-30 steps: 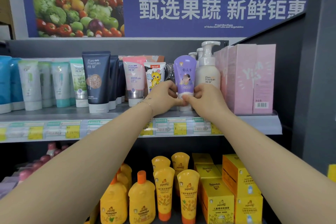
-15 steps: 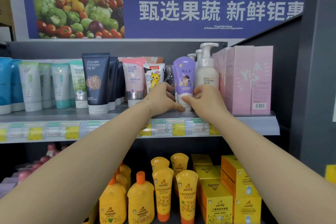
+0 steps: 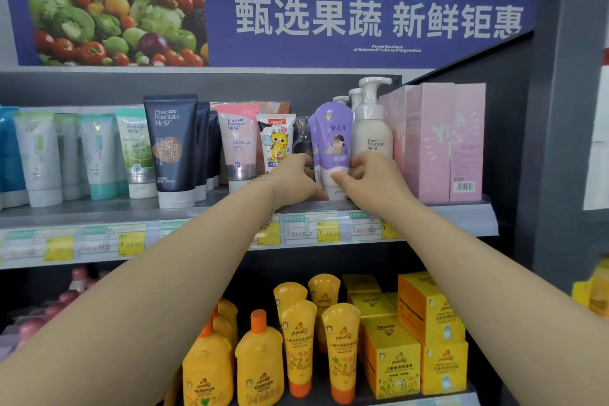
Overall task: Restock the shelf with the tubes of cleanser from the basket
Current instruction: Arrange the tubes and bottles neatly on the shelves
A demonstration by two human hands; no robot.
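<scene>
A purple tube of cleanser (image 3: 334, 138) stands cap-down on the grey upper shelf (image 3: 204, 211), with a second purple tube just behind it to the left. My right hand (image 3: 369, 180) grips its white lower end from the right. My left hand (image 3: 295, 180) touches the tube's left side, fingers curled against it near the shelf surface. Both arms reach up from below. The basket is out of view.
A white pump bottle (image 3: 372, 132) and pink boxes (image 3: 441, 142) stand right of the purple tube. A yellow-cartoon tube (image 3: 276, 142), pink tube (image 3: 238, 145) and navy tubes (image 3: 171, 148) stand to its left. Yellow bottles and boxes (image 3: 342, 346) fill the lower shelf.
Both hands slid down from the tube's middle to its white base, and the tube now stands a little lower and more upright on the shelf.
</scene>
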